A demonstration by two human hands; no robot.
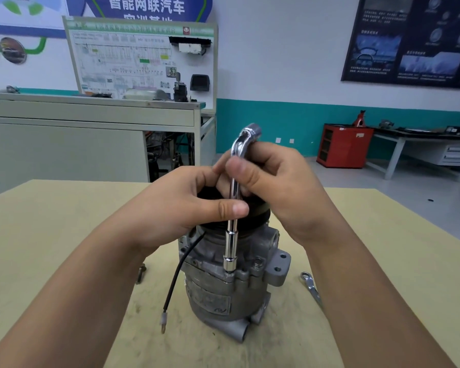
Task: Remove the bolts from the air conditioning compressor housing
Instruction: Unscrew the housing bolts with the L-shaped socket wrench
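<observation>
The grey metal compressor (218, 293) stands upright on the wooden table (64, 235), its black pulley at the top under my hands. A chrome L-shaped socket wrench (231, 243) stands vertical, its socket end seated on a bolt at the housing's flange. My left hand (178, 208) pinches the wrench shaft between thumb and fingers. My right hand (271, 181) grips the upper shaft just below the bent top end. Another bolt head (258, 262) shows on the flange to the right of the socket. A loose bolt (141, 273) lies on the table left of the compressor.
A black wire (175, 280) with a connector hangs from the compressor's left side. A chrome spanner (310, 285) lies on the table to the right, partly behind my right forearm. Beyond the table stand a grey training bench, a red cabinet (343, 146) and a workbench.
</observation>
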